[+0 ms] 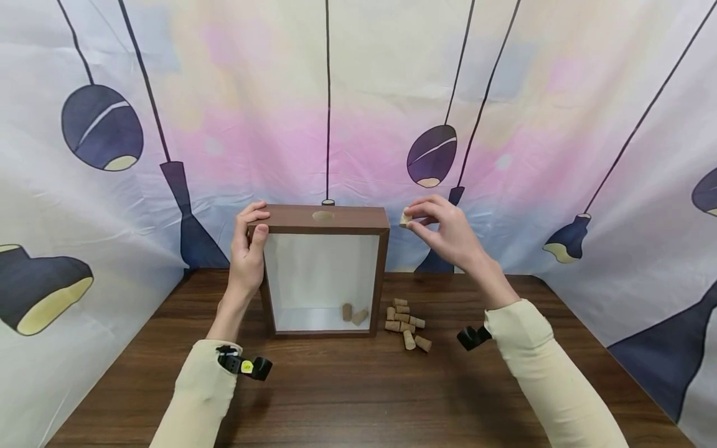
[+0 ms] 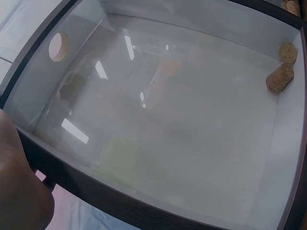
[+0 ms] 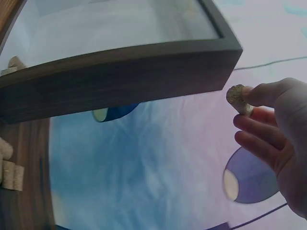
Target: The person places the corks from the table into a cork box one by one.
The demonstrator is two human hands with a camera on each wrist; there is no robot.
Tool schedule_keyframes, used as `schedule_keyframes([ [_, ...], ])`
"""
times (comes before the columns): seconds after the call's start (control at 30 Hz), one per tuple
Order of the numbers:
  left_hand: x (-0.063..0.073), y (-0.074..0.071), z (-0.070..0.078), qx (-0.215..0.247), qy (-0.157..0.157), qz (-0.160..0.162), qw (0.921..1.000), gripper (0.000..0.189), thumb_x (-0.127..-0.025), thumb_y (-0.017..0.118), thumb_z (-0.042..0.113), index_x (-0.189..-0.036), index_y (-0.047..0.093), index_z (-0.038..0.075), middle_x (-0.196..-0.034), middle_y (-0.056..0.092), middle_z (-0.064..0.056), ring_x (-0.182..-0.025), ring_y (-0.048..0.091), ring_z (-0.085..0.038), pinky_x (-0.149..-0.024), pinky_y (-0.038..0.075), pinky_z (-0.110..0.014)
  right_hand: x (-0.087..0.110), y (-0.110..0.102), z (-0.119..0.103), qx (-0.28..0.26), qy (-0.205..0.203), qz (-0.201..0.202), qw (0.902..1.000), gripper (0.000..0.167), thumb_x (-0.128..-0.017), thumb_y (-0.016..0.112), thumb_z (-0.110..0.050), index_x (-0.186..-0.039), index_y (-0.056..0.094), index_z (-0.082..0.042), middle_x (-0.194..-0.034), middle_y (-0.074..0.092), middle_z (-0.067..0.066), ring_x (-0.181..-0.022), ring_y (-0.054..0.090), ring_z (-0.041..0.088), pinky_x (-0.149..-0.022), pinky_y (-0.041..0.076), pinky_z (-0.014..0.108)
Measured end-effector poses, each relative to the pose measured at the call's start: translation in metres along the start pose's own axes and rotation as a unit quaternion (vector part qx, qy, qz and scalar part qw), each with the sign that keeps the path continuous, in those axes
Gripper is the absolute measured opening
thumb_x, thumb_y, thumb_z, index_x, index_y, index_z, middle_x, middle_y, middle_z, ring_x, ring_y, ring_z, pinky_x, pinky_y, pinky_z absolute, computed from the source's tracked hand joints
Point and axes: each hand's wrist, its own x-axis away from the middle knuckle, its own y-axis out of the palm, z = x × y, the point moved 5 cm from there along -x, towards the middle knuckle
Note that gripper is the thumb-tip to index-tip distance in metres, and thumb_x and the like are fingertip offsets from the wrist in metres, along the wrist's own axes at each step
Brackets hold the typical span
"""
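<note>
A brown wooden shadow box [image 1: 327, 219] with a clear front stands upright on the table, a round hole in its top. My left hand [image 1: 246, 254] grips its upper left corner, thumb on the front edge. Just off the upper right corner, my right hand [image 1: 445, 230] pinches a cork [image 3: 237, 99] between thumb and fingertips, level with the box's top. Inside the box, two corks lie in the lower right corner; in the left wrist view one cork [image 2: 280, 78] lies on its side against the other cork [image 2: 288, 52].
Several loose corks [image 1: 407, 326] lie in a pile on the dark wooden table [image 1: 336, 392], right of the box. A printed cloth [image 1: 370, 81] with hanging-lamp drawings surrounds the table at the back and sides. Each sleeve carries a small black wrist camera [image 1: 261, 368].
</note>
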Motion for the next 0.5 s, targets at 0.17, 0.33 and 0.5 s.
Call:
schedule_keyframes([
  [0.17,-0.001,0.000,0.002,-0.001,0.003,0.005,1.0000,0.044,-0.106,0.049,0.031,-0.126,0.051,-0.007,-0.147,0.045,-0.015,-0.140,0.039,-0.021,-0.102,0.034,-0.024,-0.015,-0.005,-0.015,-0.006,-0.031,0.009,0.9994,0.018,-0.088,0.075,-0.004,-0.106,0.073,-0.001,-0.112,0.066,0.012,-0.095,0.068,0.022,-0.080,0.057,0.031],
  [0.33,-0.002,0.000,0.000,-0.002,0.002,0.003,1.0000,0.043,-0.106,0.049,0.031,-0.126,0.051,-0.007,-0.147,0.045,-0.015,-0.139,0.039,-0.020,-0.103,0.034,-0.024,-0.027,-0.005,-0.029,-0.002,-0.045,0.009,0.9989,0.017,-0.088,0.074,-0.003,-0.104,0.074,-0.002,-0.111,0.066,0.010,-0.098,0.061,0.021,-0.081,0.056,0.029],
  [0.5,-0.001,0.000,-0.002,-0.002,-0.001,0.001,1.0000,0.045,-0.106,0.048,0.032,-0.126,0.050,-0.007,-0.148,0.044,-0.017,-0.138,0.040,-0.019,-0.100,0.034,-0.024,-0.037,0.000,-0.045,-0.003,-0.068,0.010,0.9977,0.017,-0.087,0.071,-0.001,-0.103,0.074,-0.002,-0.110,0.067,0.010,-0.097,0.062,0.020,-0.082,0.055,0.029],
])
